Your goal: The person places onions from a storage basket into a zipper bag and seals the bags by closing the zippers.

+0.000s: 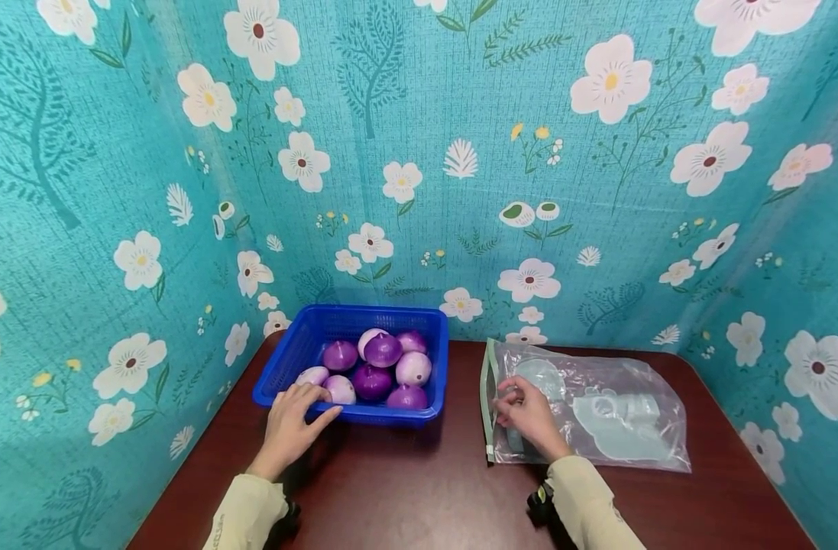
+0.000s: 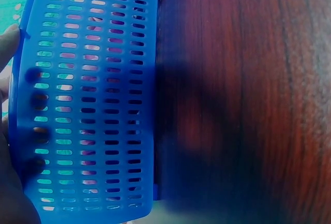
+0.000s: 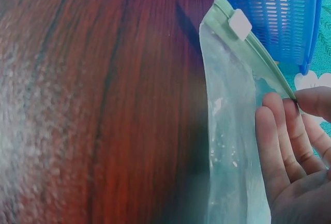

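Note:
My left hand (image 1: 298, 420) reaches over the front left corner of a blue plastic basket (image 1: 435, 374), its fingers bent loosely over the rim beside a pale onion (image 1: 312, 375). The thumb lies apart from the fingers, along the front rim. Several purple and whitish onions (image 1: 373, 380) are heaped in the basket. In the left wrist view the slotted basket wall (image 2: 93, 105) covers much of that hand. My right hand (image 1: 529, 416) pinches the green zip edge of a clear slider bag (image 1: 639, 382) between thumb and fingertips; the bag lies flat on the table.
The dark red wooden table (image 1: 419, 489) carries the basket at the left and the bag at the right. Teal flowered cloth (image 1: 425, 214) hangs behind and along both sides, close to the table edges. A white slider (image 3: 240, 25) sits near the near end of the zip.

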`<action>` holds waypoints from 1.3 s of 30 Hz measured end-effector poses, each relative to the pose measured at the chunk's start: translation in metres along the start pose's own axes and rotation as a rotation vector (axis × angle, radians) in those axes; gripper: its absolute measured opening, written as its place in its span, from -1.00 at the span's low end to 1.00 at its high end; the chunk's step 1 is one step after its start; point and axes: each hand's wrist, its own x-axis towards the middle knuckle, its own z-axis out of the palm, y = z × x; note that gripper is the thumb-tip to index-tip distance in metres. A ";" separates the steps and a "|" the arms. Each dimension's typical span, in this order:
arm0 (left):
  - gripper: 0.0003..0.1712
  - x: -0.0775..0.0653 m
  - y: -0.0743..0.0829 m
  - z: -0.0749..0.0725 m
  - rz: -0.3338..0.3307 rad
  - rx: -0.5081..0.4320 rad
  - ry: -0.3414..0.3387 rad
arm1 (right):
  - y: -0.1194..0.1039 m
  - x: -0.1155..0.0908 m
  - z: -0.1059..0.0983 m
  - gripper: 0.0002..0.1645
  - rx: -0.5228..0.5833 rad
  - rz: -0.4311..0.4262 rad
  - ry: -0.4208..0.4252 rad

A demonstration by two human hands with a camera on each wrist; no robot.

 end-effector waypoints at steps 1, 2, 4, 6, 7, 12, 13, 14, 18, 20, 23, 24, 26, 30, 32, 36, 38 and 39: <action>-0.70 0.001 0.000 0.000 0.001 0.000 -0.002 | 0.000 0.000 0.000 -0.71 0.000 0.000 0.002; -0.70 0.001 0.000 0.000 0.002 0.000 -0.003 | -0.001 0.000 -0.001 -0.71 -0.001 -0.002 0.002; -0.70 0.002 0.000 -0.001 0.003 0.000 -0.004 | -0.001 0.000 -0.002 -0.71 0.004 -0.005 0.003; -0.70 0.002 0.001 -0.001 0.001 -0.002 -0.005 | -0.002 0.000 -0.002 -0.71 0.011 -0.011 -0.003; -0.70 0.002 0.001 -0.002 0.001 -0.003 -0.004 | -0.003 0.000 -0.003 -0.70 0.012 -0.013 -0.004; -0.71 0.003 0.000 -0.002 0.000 -0.001 0.001 | -0.008 0.001 -0.004 -0.70 0.017 -0.016 -0.016; -0.71 0.003 0.000 -0.002 0.000 -0.001 0.001 | -0.010 0.002 -0.004 -0.70 0.017 -0.016 -0.016; -0.71 0.003 0.000 -0.002 0.000 -0.002 0.001 | -0.012 0.002 -0.005 -0.71 0.017 -0.016 -0.018; -0.72 0.004 0.000 -0.002 -0.007 -0.007 -0.003 | -0.018 0.000 -0.008 -0.72 0.016 -0.023 -0.027; -0.71 0.004 0.000 -0.002 -0.010 -0.009 -0.005 | -0.021 0.000 -0.009 -0.72 0.010 -0.028 -0.031; -0.71 0.003 0.000 -0.003 -0.008 -0.011 -0.005 | -0.028 -0.003 -0.012 -0.72 0.014 -0.034 -0.031; -0.70 0.002 0.001 -0.003 -0.006 -0.011 -0.004 | -0.031 -0.004 -0.013 -0.71 0.013 -0.037 -0.030; -0.70 0.001 0.001 -0.002 -0.002 -0.010 0.002 | -0.038 -0.006 -0.016 -0.71 0.018 -0.042 -0.028; -0.70 -0.001 0.000 0.000 0.003 -0.012 0.012 | -0.054 -0.013 -0.022 -0.69 0.046 -0.050 -0.023; -0.70 -0.002 0.000 0.001 0.003 -0.009 0.011 | -0.061 -0.017 -0.026 -0.68 0.063 -0.049 -0.026; -0.71 -0.002 -0.001 0.003 -0.004 -0.007 -0.002 | -0.072 -0.023 -0.034 -0.66 0.079 -0.061 -0.030; -0.71 -0.002 -0.001 0.002 -0.010 -0.008 -0.008 | -0.076 -0.025 -0.037 -0.66 0.076 -0.071 -0.024; -0.71 -0.003 0.000 0.001 -0.013 -0.006 -0.009 | -0.077 -0.025 -0.039 -0.65 0.069 -0.077 -0.021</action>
